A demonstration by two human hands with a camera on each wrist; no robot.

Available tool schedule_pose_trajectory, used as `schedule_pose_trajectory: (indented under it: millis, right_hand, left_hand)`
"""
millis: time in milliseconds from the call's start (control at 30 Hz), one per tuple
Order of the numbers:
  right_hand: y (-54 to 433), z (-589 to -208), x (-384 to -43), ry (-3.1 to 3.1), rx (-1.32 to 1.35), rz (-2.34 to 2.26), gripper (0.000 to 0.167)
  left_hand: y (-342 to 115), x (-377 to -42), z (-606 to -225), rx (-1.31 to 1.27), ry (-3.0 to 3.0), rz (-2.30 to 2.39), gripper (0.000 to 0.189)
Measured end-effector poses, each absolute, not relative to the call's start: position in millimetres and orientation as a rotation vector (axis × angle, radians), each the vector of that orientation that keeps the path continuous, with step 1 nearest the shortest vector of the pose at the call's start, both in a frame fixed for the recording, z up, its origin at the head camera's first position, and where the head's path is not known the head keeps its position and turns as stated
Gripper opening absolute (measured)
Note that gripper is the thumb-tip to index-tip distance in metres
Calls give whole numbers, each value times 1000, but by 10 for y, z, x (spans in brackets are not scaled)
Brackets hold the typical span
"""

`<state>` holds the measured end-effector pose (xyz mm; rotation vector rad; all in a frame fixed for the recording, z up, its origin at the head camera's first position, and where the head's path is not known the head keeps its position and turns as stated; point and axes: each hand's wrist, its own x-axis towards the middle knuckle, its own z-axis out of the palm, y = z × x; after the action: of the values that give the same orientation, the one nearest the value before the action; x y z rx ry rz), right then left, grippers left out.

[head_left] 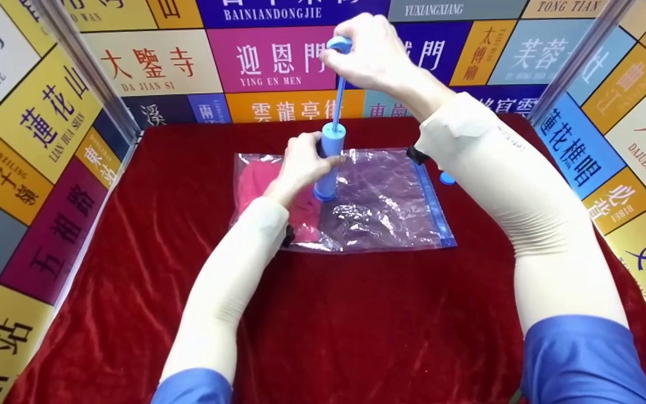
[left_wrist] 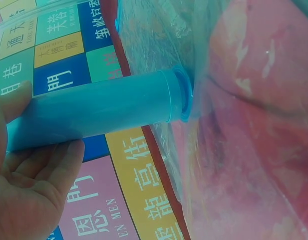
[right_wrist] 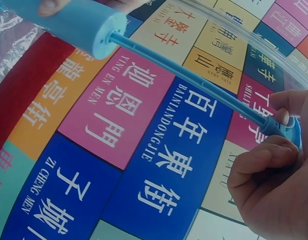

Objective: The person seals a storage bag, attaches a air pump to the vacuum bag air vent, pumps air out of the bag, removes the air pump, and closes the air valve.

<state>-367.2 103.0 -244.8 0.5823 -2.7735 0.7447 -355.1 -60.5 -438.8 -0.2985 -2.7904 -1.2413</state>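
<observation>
"Quick, fingers?"

"Left hand (head_left: 303, 160): fingers curled round the barrel of the blue pump (head_left: 328, 178), thumb on the other side. Right hand (head_left: 369, 50): fingers folded closely on the pump's handle (head_left: 338, 44), up high, with a long stretch of thin rod (head_left: 338, 106) showing below."

"Pump's where?"

"Roughly upright, foot on the clear bag (head_left: 384, 202), which lies nearer the back edge of the red-covered tabletop (head_left: 356, 325), about midway between the side edges. Pink fabric (head_left: 255, 177) fills the bag's left part."

"Writing?"

"Back wall: YING EN MEN on a pink panel (head_left: 284, 59), DA JIAN SI on a cream panel (head_left: 155, 62). Left wall: LIAN HUA SHAN on a yellow panel (head_left: 48, 112)."

"Only-in-one-view stuff?"

"Right wrist: small holes in the barrel's top around the rod, plus ZI CHENG MEN readable on a dark blue panel (right_wrist: 66, 187). Left wrist: the foot's flared rim against the plastic. Head: a small blue disc (head_left: 446, 178) just beside the bag, toward the tabletop's right edge."
</observation>
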Motion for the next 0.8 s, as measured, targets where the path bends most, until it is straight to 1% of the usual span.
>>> schedule_pose_trajectory:
  millis: [267, 567, 800]
  right_hand:
    - [1026, -2627, -3719, -2861, 620, 721, 48]
    - [1023, -2859, -3733, -2904, 695, 777, 45]
    - [1035, -3058, -3754, -2901, 766, 811, 38]
  left_hand:
    - [-608, -3556, -4394, -321, -2775, -1220, 41]
    - [-615, -3562, -4409, -327, -2755, -1215, 40]
    - [-612, -3557, -4398, -339, -2743, -1232, 38]
